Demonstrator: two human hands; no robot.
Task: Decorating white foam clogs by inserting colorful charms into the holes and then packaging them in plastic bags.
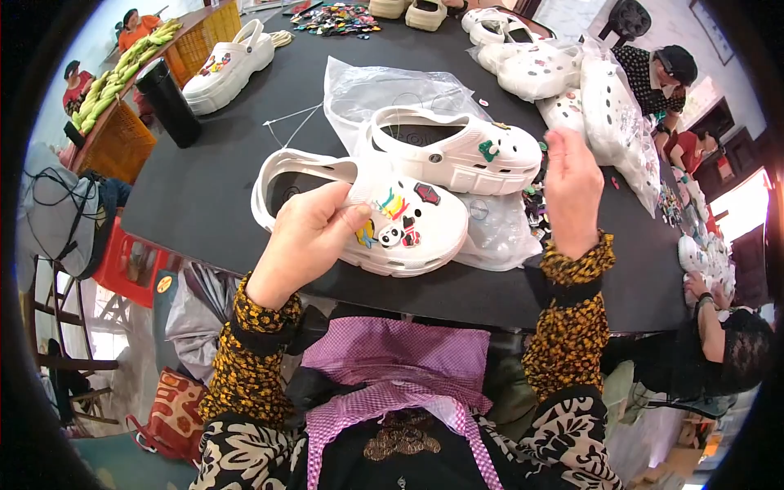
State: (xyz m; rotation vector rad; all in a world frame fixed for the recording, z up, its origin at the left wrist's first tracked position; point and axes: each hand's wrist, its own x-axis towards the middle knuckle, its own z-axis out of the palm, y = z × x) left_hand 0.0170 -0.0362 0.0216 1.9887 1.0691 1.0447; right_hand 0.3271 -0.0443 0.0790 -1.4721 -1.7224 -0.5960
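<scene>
Two white clogs lie side by side in front of me. My left hand point(314, 233) is closed on the near clog point(437, 216), thumb on its upper beside the opening. Colourful charms, among them a panda point(390, 236), sit in its holes. The far clog point(457, 159) bears a green charm point(488, 150) and a few small ones near the toe. Just right of that toe, my right hand point(572, 184) is raised with its fingers pinched. A small dark green piece, seemingly a shoe charm point(543, 146), shows at the fingertips. Clear plastic bags point(392, 82) lie behind and under the clogs.
Loose charms point(535, 208) lie beside my right wrist, and a colourful pile point(339, 20) at the back. Bagged white clogs point(608, 114) stand at the right. A decorated clog point(231, 69) and a black cylinder point(167, 102) are back left. Other people sit around the dark table point(196, 196).
</scene>
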